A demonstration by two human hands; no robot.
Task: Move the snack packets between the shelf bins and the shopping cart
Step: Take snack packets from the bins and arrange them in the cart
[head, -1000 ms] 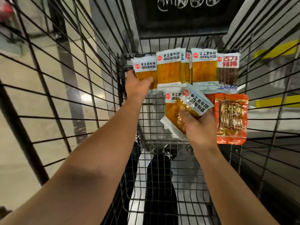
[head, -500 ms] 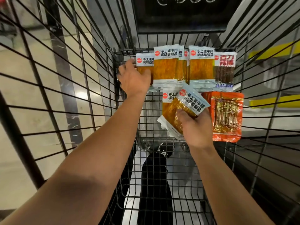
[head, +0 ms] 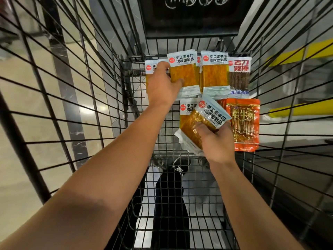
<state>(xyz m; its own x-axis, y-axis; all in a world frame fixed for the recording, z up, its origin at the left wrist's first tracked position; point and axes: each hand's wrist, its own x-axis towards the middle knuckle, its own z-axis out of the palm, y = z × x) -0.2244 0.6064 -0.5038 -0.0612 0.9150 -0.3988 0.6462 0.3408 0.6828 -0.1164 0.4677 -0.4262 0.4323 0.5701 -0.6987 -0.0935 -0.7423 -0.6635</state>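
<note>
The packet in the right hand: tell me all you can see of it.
The packet is a flat, glossy plastic pouch, pale blue-white at both ends, with a red round logo, dark characters and a clear middle showing an orange-yellow slab. It is tilted, label end up and to the right. The right hand grips its lower part, above another such packet in the cart.

Snack packets (head: 214,74) in shopping cart (head: 100,98)

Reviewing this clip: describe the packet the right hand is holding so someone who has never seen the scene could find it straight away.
Look into the wire shopping cart, at the cluster of snack packets at its far end. In the lower row, left of the orange-red packet, the right hand grips a pale-blue-topped yellow packet. Unlike its upright look-alikes, it sits tilted, label end pointing up-right, lifted over another packet.
</note>
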